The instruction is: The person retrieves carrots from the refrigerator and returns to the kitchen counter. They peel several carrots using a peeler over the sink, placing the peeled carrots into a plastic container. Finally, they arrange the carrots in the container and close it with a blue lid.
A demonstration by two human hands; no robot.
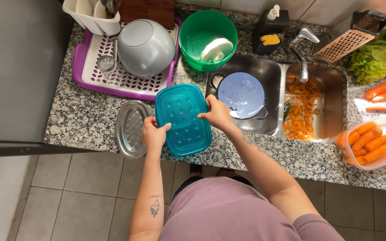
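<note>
- Head view, centre: a teal lid [183, 118], rectangular with rounded corners and a dimpled top, is held over the front part of the granite counter [81, 118], between an oval metal tray [131, 128] and the sink [264, 96].
- Head view, hands: the left hand [153, 135] clasps the lid's near-left edge, fingers curled closed around the rim; the right hand [218, 114] pinches the opposite far-right edge, thumb on top and fingers beneath.
- Head view, handling: the lid looks to be thin plastic, so probably light, slightly flexible and smooth; if wet it may slip. The raised rim at the two short ends gives the surest hold, as here.
- Head view, surroundings: a blue colander [243, 94] sits in the left basin, orange peelings [304, 111] lie in the right one; a clear tub of peeled carrots [372, 142] stands on the counter to the right; a green bowl [207, 39] and a purple drying rack [112, 76] stand behind.
</note>
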